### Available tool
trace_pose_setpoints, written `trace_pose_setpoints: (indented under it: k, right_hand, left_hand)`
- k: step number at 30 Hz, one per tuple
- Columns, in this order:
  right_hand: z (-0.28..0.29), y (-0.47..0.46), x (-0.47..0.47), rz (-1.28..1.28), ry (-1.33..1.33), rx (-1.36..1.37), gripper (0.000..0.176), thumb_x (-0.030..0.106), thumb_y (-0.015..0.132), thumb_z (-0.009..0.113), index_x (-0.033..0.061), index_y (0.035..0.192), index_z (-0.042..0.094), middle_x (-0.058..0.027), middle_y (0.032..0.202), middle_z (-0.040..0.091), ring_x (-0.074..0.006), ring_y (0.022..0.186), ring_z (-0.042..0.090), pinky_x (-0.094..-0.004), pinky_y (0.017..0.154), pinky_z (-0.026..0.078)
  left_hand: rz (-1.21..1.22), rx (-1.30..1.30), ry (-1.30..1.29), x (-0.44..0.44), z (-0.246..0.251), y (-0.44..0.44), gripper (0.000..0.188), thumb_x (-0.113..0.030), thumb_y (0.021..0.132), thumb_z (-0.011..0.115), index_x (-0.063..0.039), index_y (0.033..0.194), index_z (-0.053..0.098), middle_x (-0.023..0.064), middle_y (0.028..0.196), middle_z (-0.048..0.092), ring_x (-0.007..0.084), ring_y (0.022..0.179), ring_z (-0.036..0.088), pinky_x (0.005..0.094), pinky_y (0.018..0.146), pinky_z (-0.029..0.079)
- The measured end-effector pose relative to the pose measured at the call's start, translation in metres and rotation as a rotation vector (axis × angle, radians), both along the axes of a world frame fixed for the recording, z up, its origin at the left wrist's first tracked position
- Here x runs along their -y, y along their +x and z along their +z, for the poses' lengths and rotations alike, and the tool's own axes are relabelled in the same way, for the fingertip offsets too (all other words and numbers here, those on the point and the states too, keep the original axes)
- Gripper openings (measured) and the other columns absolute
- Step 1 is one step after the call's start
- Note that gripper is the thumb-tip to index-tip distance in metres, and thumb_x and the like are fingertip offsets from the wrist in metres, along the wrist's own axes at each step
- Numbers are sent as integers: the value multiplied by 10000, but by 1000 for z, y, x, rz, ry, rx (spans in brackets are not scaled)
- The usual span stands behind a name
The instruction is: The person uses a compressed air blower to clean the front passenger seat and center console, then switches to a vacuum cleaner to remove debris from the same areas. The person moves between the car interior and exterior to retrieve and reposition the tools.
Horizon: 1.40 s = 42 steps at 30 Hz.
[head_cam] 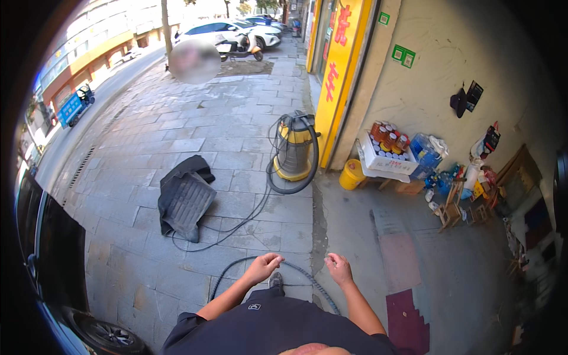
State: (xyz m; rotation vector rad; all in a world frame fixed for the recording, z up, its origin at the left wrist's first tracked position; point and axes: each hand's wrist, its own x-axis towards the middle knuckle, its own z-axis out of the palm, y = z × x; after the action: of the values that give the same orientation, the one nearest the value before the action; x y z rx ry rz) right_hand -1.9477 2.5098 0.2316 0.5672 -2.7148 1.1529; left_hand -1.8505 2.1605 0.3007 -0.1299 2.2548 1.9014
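Observation:
My left hand point(265, 267) is in front of my body with its thumb and fingertips brought together. Behind its fingertips runs a dark ribbed hose point(313, 280), curving around my shoe point(275, 280); whether the fingers touch it I cannot tell. My right hand point(340, 269) is raised on the other side, fingers half curled, with nothing visible in it. Ahead on the paving stands a yellow and grey canister vacuum cleaner point(293, 153) with its black hose point(316, 155) looped around one side. Left of it lies a black moulded car floor mat point(188, 199).
A thin black cable point(230, 233) trails across the paving. A dark parked car's wheel point(111, 335) is at lower left. Along the wall stand a yellow bucket point(352, 174), a white foam box point(392, 160) of jars and a small wooden stool point(449, 214). Maroon matting point(406, 317) lies at right.

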Motion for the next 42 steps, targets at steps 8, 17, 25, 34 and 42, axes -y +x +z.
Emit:
trace_pose_setpoints:
  k: [8,17,25,34,42]
  right_hand:
    - [-63,-76,-74,-478,-30,504,521,377,995,799,8,1352,708,-163,1218,779,-348,1114,730,-436,1022,569]
    - [-120,-362,-90,-460,-482,810,688,234,1063,748,-7,1620,423,-96,1161,729,-128,941,723,-261,782,578]
    - [27,-666,-3,202,-235,685,616,228,1038,763,-24,1552,534,-103,1186,773,-163,980,749,-327,879,603]
    - [35,-799,3,76,-426,817,479,87,1087,671,-62,1520,530,-100,1156,757,-154,970,722,-327,893,602]
    - [11,-833,37,-218,-183,1180,502,133,1104,665,-57,1542,512,-159,1205,771,-183,992,753,-328,893,609]
  left_hand:
    - [-137,-51,-8,20,30,-337,402,-383,1149,604,-36,1300,743,5,1013,726,109,925,659,302,875,551]
    - [193,62,169,3,-44,-703,385,-352,1151,625,-43,1376,665,23,1179,748,99,982,708,256,838,540]
    - [516,208,-55,-9,-107,-911,677,-463,1046,733,49,1466,594,206,1341,738,283,1216,727,387,1032,568]
    - [647,322,-144,17,-177,-1126,1109,-629,921,800,77,1649,352,354,1575,546,449,1488,544,480,1219,453]
    - [612,480,94,33,-240,-1180,820,-447,841,817,12,1450,519,294,1242,739,409,1171,742,490,1008,569]
